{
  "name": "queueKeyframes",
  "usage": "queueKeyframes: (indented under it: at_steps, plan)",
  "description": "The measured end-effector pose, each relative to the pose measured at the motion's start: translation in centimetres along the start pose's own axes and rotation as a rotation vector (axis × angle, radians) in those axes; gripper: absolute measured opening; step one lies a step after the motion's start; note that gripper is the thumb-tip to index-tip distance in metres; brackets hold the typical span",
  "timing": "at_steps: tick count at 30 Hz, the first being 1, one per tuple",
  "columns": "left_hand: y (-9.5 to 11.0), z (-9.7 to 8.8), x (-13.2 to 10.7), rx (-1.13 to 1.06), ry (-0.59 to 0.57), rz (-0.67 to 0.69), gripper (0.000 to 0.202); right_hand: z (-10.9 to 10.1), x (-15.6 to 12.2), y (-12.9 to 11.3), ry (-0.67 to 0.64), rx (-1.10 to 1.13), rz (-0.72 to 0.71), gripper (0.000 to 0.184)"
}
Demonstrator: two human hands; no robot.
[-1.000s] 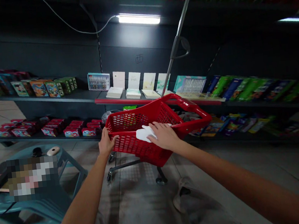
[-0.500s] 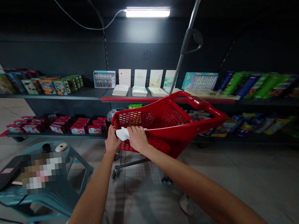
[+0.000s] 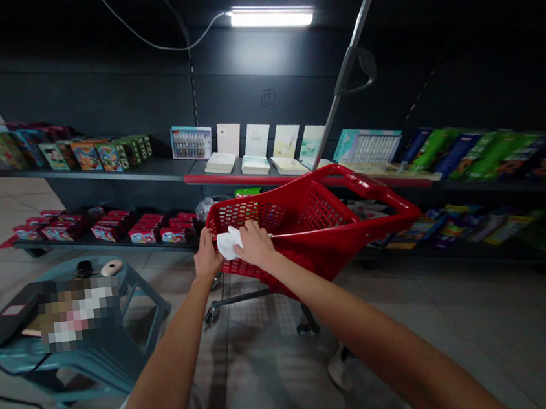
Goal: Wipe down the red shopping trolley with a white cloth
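Note:
A red plastic shopping cart with perforated basket walls stands in front of me, its handle toward the right. My left hand is closed on the cart's rim at the left corner. Just right of it, my right hand presses a white cloth against the near rim. Part of the cloth bunches out on the left of that hand; the rest is hidden under the fingers.
Behind the cart runs a dark shelf with notebooks, boxes and snack packets. A metal pole rises behind the cart. At the left, stacked blue-green stools carry a laptop and a white mouse. A cable lies on the floor.
My right hand and the white cloth have shifted slightly right along the rim, and more of the cloth shows. My left hand stays on the corner.

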State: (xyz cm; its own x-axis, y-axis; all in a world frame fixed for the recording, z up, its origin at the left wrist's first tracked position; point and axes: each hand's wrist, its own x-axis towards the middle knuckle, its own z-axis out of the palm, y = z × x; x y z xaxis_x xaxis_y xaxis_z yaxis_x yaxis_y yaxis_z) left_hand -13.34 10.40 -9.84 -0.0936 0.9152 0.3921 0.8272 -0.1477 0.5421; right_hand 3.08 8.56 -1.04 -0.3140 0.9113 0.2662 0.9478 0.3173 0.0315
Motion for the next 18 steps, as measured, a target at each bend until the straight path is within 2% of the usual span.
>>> queueKeyframes:
  at_steps: [3,6,10,15,18]
  plan:
    - [0.1,0.3,0.1,-0.001,0.003,0.002,0.055,0.3,-0.4,0.2,0.004,-0.062,-0.016,0.039]
    - [0.0,0.5,0.2,0.018,0.002,0.001,0.055,0.2,-1.3,1.7,-0.028,-0.09,-0.068,0.033]
    - [-0.2,0.6,0.5,0.024,0.01,0.01,0.062,-1.0,-3.4,5.9,-0.065,-0.153,-0.101,0.031]
    - [-0.2,0.6,0.5,0.012,-0.003,-0.02,0.067,-3.5,-6.4,11.9,-0.08,-0.261,-0.072,0.03]
    - [-0.2,0.8,0.4,-0.006,0.01,-0.01,0.066,-4.2,-7.0,13.1,-0.097,-0.285,-0.022,0.032]
